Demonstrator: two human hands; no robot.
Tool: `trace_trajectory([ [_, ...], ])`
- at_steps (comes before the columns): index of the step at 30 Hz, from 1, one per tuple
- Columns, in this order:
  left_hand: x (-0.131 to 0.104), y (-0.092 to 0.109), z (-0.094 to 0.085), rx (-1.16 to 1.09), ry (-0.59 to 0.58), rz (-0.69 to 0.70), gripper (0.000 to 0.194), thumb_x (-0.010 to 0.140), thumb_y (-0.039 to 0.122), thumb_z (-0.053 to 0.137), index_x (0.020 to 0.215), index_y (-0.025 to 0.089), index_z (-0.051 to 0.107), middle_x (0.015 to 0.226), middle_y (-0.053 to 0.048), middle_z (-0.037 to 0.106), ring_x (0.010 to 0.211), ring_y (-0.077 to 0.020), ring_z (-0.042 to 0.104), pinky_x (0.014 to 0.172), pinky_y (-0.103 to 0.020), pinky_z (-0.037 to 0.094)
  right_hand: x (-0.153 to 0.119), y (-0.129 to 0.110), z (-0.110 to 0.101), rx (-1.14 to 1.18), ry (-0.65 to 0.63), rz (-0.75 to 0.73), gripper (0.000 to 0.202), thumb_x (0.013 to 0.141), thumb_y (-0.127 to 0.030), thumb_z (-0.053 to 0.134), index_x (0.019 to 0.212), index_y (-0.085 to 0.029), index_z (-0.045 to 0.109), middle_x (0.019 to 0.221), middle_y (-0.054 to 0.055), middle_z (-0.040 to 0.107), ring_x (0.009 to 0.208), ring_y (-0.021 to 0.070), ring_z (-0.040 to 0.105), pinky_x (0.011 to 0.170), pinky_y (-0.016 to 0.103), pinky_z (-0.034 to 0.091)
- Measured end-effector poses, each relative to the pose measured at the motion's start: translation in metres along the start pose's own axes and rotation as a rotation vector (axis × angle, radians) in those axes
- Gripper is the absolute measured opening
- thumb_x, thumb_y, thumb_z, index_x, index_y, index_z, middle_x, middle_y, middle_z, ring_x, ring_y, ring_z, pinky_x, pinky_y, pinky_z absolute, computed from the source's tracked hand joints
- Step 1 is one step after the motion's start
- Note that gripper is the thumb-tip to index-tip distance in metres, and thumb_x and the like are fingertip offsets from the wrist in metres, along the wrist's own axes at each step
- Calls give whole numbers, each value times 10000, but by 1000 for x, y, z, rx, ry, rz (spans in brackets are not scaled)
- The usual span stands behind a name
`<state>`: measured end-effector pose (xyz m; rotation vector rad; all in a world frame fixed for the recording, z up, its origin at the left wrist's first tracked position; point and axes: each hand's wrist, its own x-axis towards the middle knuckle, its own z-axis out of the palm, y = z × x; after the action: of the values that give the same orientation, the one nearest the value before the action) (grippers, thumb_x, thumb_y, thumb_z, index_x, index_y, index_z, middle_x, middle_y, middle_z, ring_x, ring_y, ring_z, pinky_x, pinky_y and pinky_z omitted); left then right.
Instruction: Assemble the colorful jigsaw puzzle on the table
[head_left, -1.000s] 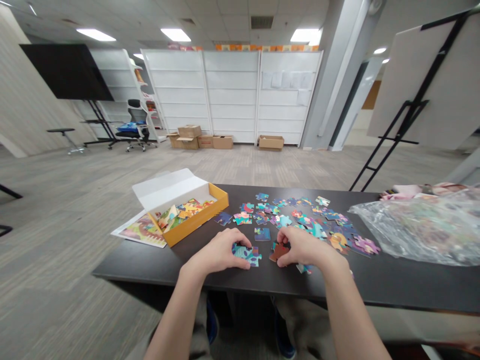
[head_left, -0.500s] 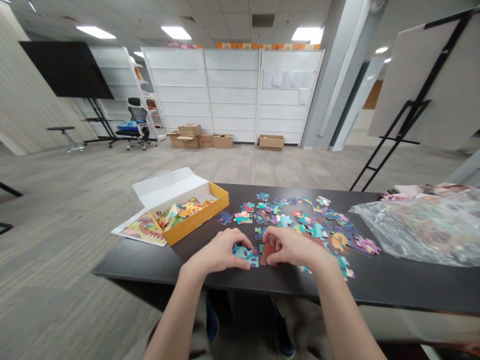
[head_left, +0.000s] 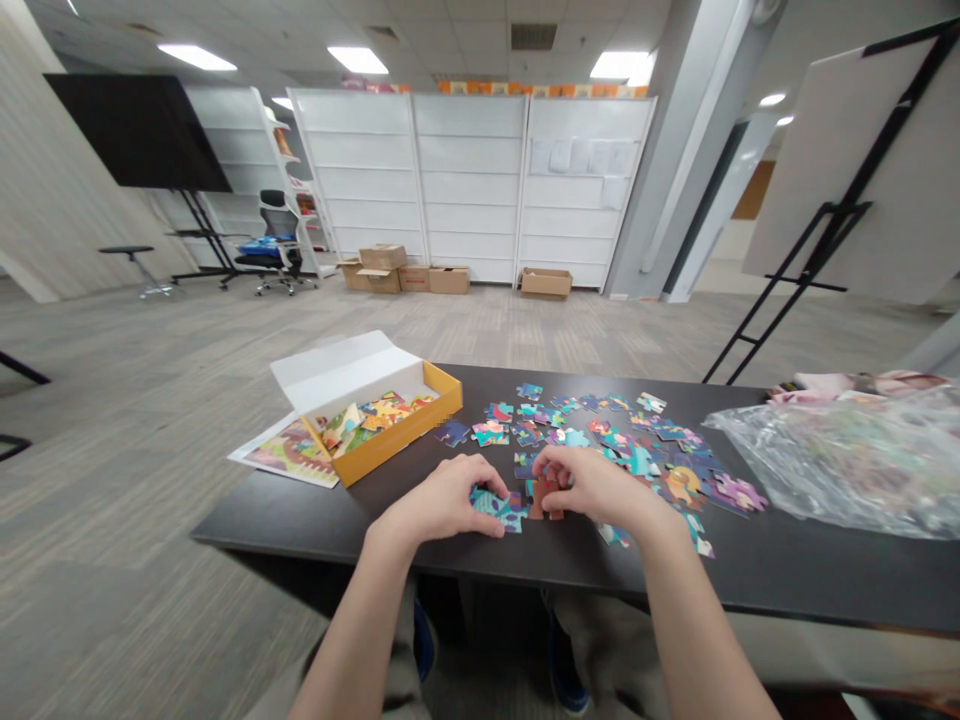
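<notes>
My left hand (head_left: 455, 497) curls around a teal-and-blue patterned puzzle piece (head_left: 511, 514) lying on the black table, fingers at its far edge and thumb at its near edge. Just right of it is a brown puzzle piece (head_left: 537, 499), close beside the teal one; I cannot tell whether their edges touch. Bent over the brown piece, my right hand (head_left: 589, 487) has its thumb and fingers on it, partly hiding it. Behind my right hand lies a dark blue piece (head_left: 523, 464). Several joined and loose pieces (head_left: 636, 460) spread to the right.
At the left stands an open yellow box (head_left: 397, 441) with colourful pieces inside, partly over a printed picture sheet (head_left: 281, 450). A clear plastic bag (head_left: 847, 460) covers the table's right end. The black table's (head_left: 360, 540) front edge runs close to my forearms.
The brown piece has shifted slightly to the right of the teal one, and my right fingers have lifted and spread a little. My left hand stays around its piece. The view has shifted slightly.
</notes>
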<state>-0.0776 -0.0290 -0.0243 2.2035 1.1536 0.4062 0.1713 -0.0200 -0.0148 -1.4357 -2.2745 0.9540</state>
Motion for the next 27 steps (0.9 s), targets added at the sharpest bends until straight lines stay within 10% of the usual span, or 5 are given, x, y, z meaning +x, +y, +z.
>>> trace_trajectory([
  [7, 0, 2, 3, -35, 26, -56, 638, 624, 330, 871, 1208, 238, 632, 1014, 1, 675, 945, -209, 626, 870, -306, 459, 7, 9, 0, 191, 228, -102, 166, 797, -161, 605, 955, -200, 638, 787, -9, 639, 701, 134, 611, 653, 249, 478],
  [16, -3, -1, 7, -78, 22, -25, 776, 597, 370, 880, 1297, 257, 563, 998, 9, 689, 957, -214, 632, 885, -312, 475, 17, 7, 13, 337, 119, -81, 172, 785, -228, 650, 952, -188, 651, 791, 3, 635, 671, 139, 627, 603, 250, 502],
  [23, 4, 5, 11, -199, 238, 26, 216, 839, 258, 640, 1044, 198, 673, 920, -15, 724, 838, -168, 676, 776, -269, 508, 17, -5, 14, 499, 112, -91, 166, 808, -308, 648, 924, -194, 611, 856, 6, 625, 678, 133, 637, 620, 269, 544],
  [27, 9, 5, 13, -229, 317, 4, 252, 823, 157, 585, 1055, 207, 670, 894, -4, 736, 809, -154, 688, 749, -254, 520, 20, -2, 16, 459, 142, -59, 182, 788, -335, 677, 831, -192, 574, 732, -11, 617, 644, 141, 628, 584, 255, 510],
])
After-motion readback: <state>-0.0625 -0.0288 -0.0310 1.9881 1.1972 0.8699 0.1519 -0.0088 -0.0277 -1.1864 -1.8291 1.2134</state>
